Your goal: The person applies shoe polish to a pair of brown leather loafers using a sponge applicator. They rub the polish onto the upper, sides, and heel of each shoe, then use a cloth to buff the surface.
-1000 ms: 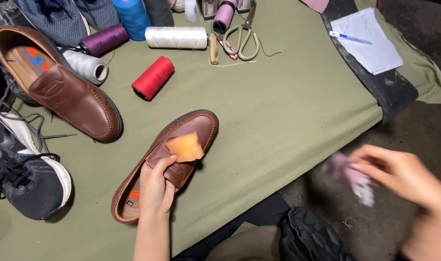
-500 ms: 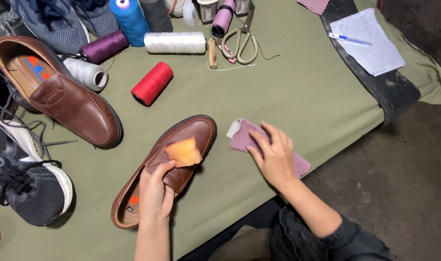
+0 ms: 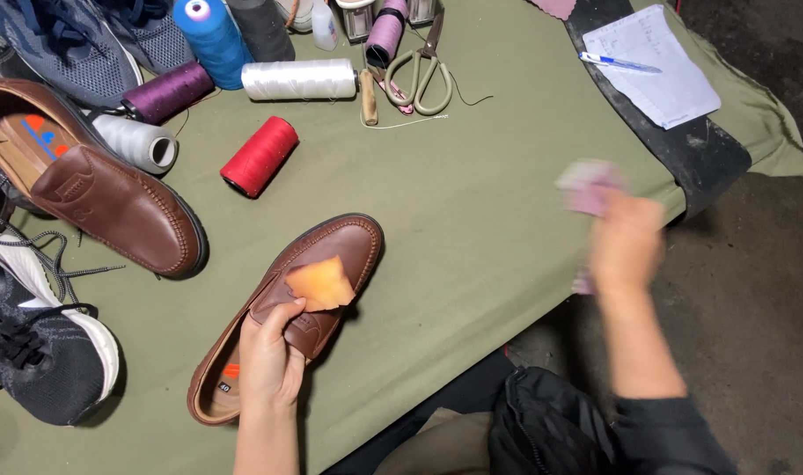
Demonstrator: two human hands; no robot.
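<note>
Brown leather marks the loafer [image 3: 313, 290] lying low and left of centre in the frame, toe pointing up and to the right on the olive green cloth [image 3: 489, 220]. The left hand [image 3: 269, 361] grips its vamp from below, thumb pinning a small orange scrap of leather [image 3: 320, 283] against the top of the shoe. To the right of centre the right hand [image 3: 626, 242] is a blur above the cloth's edge, curled around a pale pink rag [image 3: 588, 186] that shows above and below the fingers; how tightly it is held cannot be told.

Its mate, a second brown loafer [image 3: 111, 193], lies at the left of the frame, well apart. A black and white sneaker [image 3: 40, 352] sits at the lower left. Above the held shoe a red spool of thread [image 3: 260, 156] lies on its side, with a white spool [image 3: 300, 79], a purple spool [image 3: 168, 91], a grey-white spool [image 3: 137, 142] and a blue cone [image 3: 209, 35] toward the upper left. Scissors [image 3: 423, 66] rest at the top centre. At the upper right a sheet of paper [image 3: 656, 62] with a blue pen [image 3: 619, 62] on it lies over a black strip [image 3: 683, 132]. Nothing sits between the held shoe and the right hand but bare cloth
</note>
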